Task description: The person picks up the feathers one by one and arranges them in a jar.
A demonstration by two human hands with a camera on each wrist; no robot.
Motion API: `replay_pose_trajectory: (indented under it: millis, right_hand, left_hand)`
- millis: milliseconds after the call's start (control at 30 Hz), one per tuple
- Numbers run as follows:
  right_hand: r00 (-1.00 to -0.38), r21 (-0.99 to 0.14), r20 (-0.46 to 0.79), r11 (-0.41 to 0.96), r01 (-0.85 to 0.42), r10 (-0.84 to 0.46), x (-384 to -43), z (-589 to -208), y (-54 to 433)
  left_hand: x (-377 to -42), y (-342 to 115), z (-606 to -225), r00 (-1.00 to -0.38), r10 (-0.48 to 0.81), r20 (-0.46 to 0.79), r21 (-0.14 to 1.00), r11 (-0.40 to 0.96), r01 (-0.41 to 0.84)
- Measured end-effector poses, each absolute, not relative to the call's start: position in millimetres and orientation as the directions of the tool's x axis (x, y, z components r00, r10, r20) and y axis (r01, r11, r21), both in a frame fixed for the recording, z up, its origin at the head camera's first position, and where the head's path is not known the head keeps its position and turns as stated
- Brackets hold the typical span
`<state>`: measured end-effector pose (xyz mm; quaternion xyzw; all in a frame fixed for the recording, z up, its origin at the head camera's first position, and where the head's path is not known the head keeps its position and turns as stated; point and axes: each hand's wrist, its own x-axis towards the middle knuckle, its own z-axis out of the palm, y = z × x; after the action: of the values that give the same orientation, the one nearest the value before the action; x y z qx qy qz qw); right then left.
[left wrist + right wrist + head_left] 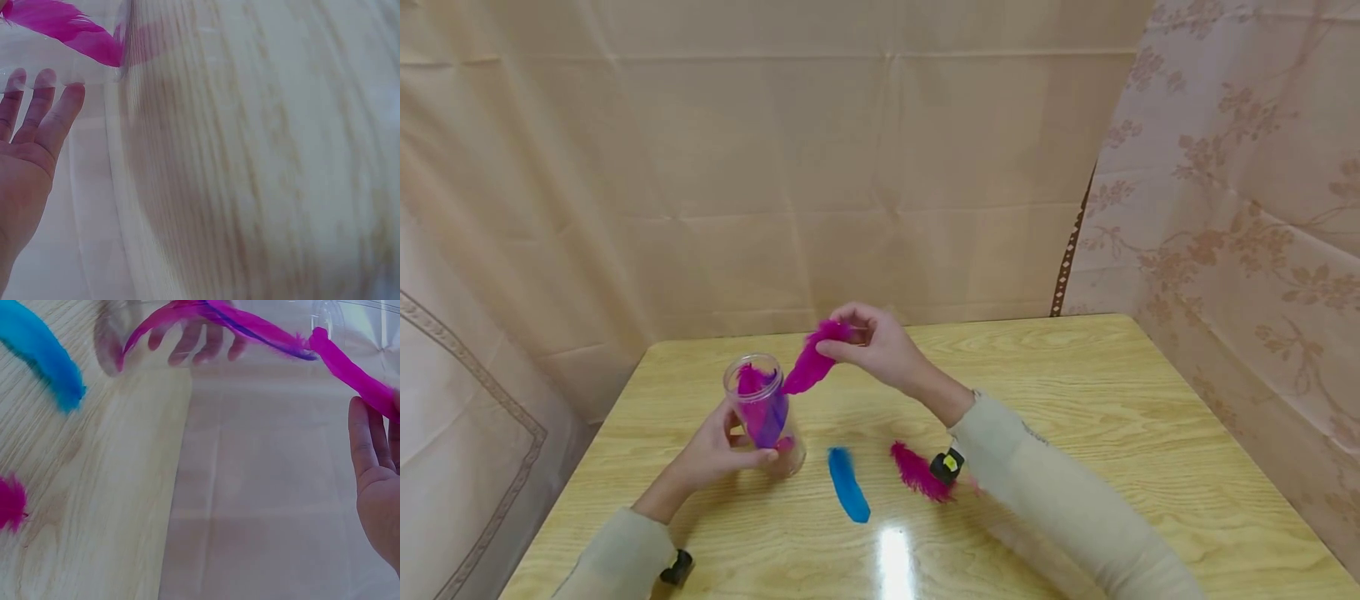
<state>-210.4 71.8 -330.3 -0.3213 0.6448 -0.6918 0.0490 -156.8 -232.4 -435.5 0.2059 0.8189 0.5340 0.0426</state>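
Note:
My left hand (pixel 718 450) grips a clear plastic jar (pixel 795 458) round its side, and the jar tilts a little over the table. Inside the jar stand a magenta feather (pixel 751 408) and a purple feather (pixel 772 421), their tops near the open mouth. Between thumb and fingers my right hand (pixel 880 346) pinches another magenta feather (pixel 808 362), whose lower end comes right at the jar's rim. In the left wrist view the fingertips of the left hand (pixel 31 150) press the jar's wall.
A blue feather (pixel 848 486) lies on the wooden table (pixel 1075 375) right of the jar. Further right is a dark pink feather (pixel 917 472), partly covered by the black band at the right sleeve (pixel 1030 475). A beige curtain (pixel 850 167) hangs behind the table.

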Motion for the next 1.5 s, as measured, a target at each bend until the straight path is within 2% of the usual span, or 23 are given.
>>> replay_pose_trajectory:
  millis: [433,733,900,1233,1500]
  right_hand:
    - [-0.736,-0.877,0.474,-0.181,-0.446,-0.482,-213.2,-309.6,58.8]
    - [-0.747,-0.886,0.456,-0.171,-0.431,-0.483,-212.2,-292.2,38.4]
    - [-0.733,-0.881,0.446,-0.109,-0.460,-0.515,-212.8,-288.0,27.7]
    - [-0.663,-0.807,0.454,0.042,-0.589,-0.595,-213.6,-285.2,14.6]
    - [-0.653,-0.800,0.409,0.094,-0.593,-0.638,-211.8,-282.3,6.2]
  left_hand:
    - [-157.9,-234.1,-436.9,-0.911,0.390,0.136,0.905,0.325,0.274]
    - [-157.5,-235.0,-437.6,-0.908,0.396,0.140,0.911,0.308,0.275]
    - [-156.8,-235.4,-438.3,-0.903,0.404,0.149,0.916,0.288,0.279]
    - [-157.1,-234.0,-437.5,-0.899,0.409,0.156,0.922,0.266,0.281]
    - [-156.4,-233.3,-437.4,-0.905,0.395,0.157,0.916,0.285,0.283]
